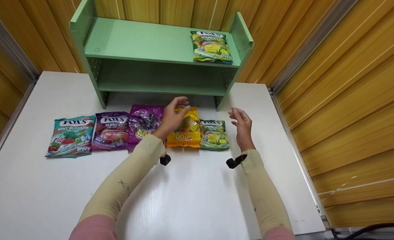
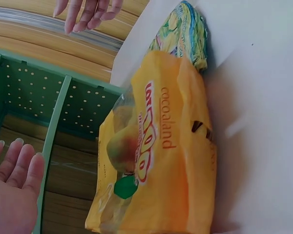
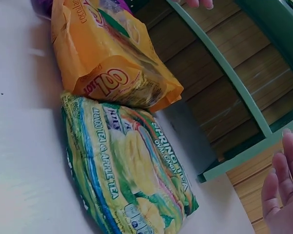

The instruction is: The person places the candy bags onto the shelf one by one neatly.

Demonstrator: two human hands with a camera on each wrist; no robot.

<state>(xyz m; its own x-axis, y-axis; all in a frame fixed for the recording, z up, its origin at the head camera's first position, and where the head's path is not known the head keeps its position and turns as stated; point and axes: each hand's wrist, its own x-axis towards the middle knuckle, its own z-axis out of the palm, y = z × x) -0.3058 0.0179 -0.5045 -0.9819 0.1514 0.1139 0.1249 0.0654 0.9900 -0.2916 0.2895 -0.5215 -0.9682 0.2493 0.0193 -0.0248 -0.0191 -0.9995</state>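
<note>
My left hand [image 1: 175, 117] hovers over the gap between a purple candy bag [image 1: 144, 121] and a yellow Lot 100 mango candy bag [image 1: 187, 131], fingers loosely bent and nothing in them. To the right, my right hand [image 1: 242, 125] is in the air beside a green Fox's Spring Tea candy bag [image 1: 214, 135], also holding nothing. In the left wrist view the yellow bag [image 2: 156, 146] stands apart from the left fingers [image 2: 22, 168]. The right wrist view shows the Spring Tea bag [image 3: 136, 170] touching the yellow bag, with the right fingers [image 3: 285, 175] away from both.
A green shelf [image 1: 143, 38] stands at the back; another Spring Tea bag [image 1: 211, 47] lies on its top board at the right. Left in the row on the white table [image 1: 183, 200] are a Fox's Berries bag [image 1: 110, 131] and a Mint Blossom bag [image 1: 72, 136]. Wood-panelled walls [image 1: 350, 100] enclose the table.
</note>
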